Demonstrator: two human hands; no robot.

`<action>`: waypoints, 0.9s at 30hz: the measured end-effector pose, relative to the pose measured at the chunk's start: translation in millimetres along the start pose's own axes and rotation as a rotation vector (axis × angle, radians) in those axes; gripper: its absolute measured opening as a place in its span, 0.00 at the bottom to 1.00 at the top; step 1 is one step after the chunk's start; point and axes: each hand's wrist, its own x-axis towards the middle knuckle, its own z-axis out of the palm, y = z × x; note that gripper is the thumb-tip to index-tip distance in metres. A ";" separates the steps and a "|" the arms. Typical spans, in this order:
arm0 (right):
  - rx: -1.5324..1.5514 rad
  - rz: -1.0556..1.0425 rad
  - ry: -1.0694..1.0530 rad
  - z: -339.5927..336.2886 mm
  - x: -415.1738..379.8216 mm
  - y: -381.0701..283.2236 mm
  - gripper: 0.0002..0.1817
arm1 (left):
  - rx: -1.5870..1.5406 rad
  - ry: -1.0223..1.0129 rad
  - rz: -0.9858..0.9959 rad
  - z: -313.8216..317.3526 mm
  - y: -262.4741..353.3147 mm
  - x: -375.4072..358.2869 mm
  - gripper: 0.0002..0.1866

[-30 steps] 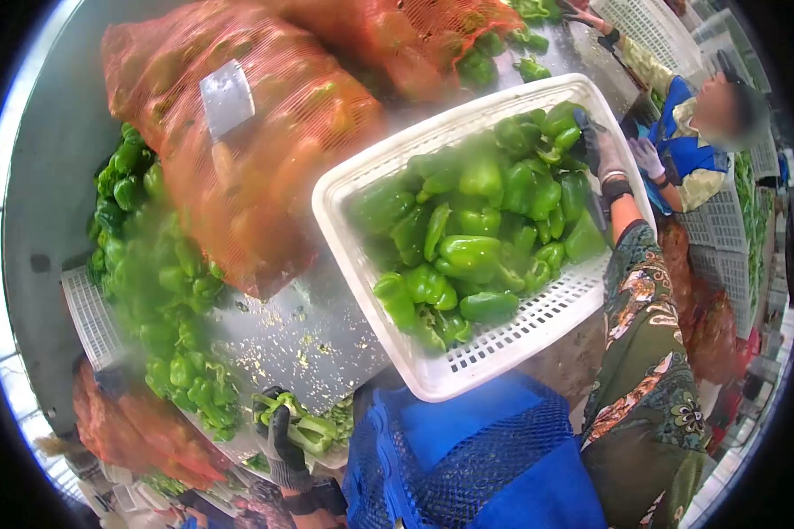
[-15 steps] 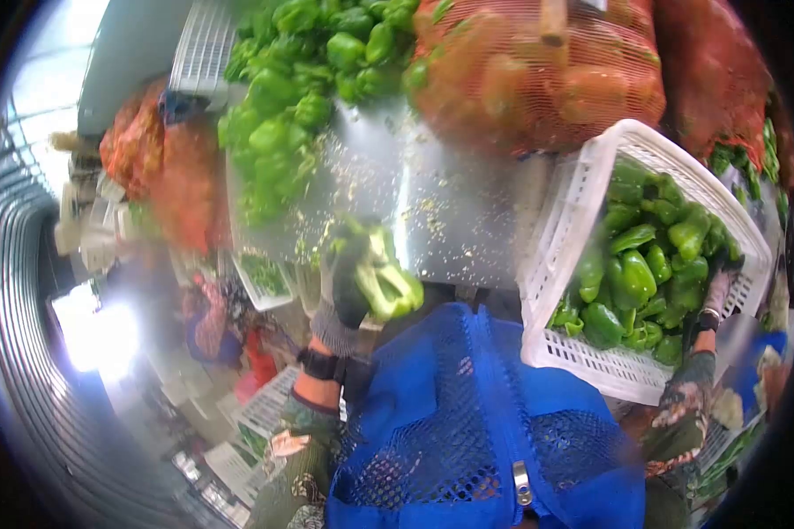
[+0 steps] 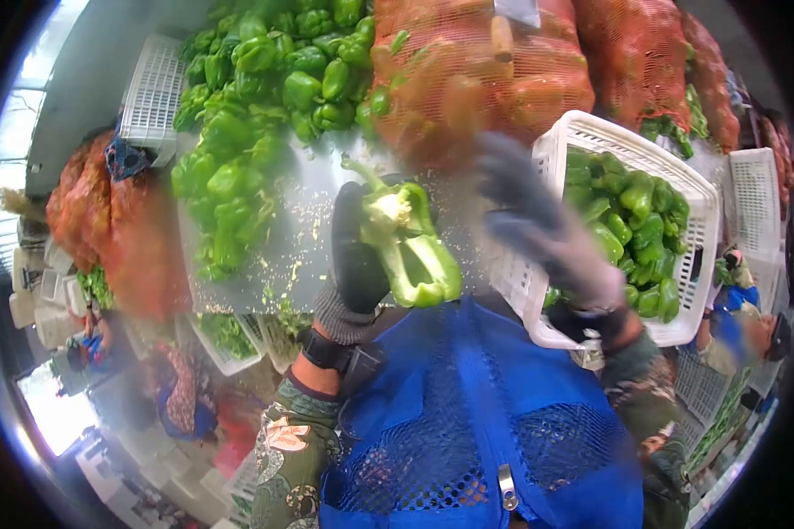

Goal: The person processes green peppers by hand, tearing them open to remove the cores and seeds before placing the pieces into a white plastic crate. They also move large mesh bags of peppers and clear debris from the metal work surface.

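Note:
My left hand [image 3: 359, 251], in a dark glove with a grey cuff, is closed around a green bell pepper [image 3: 428, 264]. The pepper is cut open, with its pale inside and its stem showing. Blurred by motion, my right hand [image 3: 538, 225] is over the near-left side of a white crate [image 3: 538, 322], fingers apart and nothing visible in them. Whole green peppers [image 3: 648, 234] fill much of that crate. Behind my left hand, the metal table [image 3: 304, 189] is strewn with pale seeds.
A heap of green peppers [image 3: 238, 172] covers the table's back left. Red mesh sacks [image 3: 538, 97] stand along the back, with a wooden handle [image 3: 501, 40] against one. At left are another sack [image 3: 132, 238] and a white basket [image 3: 153, 97]. Other people [image 3: 737, 313] are farther off.
My right hand has come up and left from the crate's right side to its left side. My left hand has raised the cut pepper slightly. The whole view has shifted.

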 end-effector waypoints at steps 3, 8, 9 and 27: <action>-0.002 -0.198 -0.163 57.9 33.4 47.0 0.35 | 0.836 -0.017 0.340 9.3 24.4 -13.0 0.26; -0.405 -0.267 -0.106 105.2 44.7 78.2 0.32 | 0.606 0.122 0.099 -35.2 38.6 -23.0 0.27; -0.529 -0.324 -0.051 114.2 45.7 81.2 0.29 | 0.616 0.148 0.120 -43.9 38.0 -25.7 0.30; 0.383 -0.004 -0.070 178.2 79.0 100.5 0.17 | 0.654 -0.075 0.350 -89.9 64.1 -57.9 0.15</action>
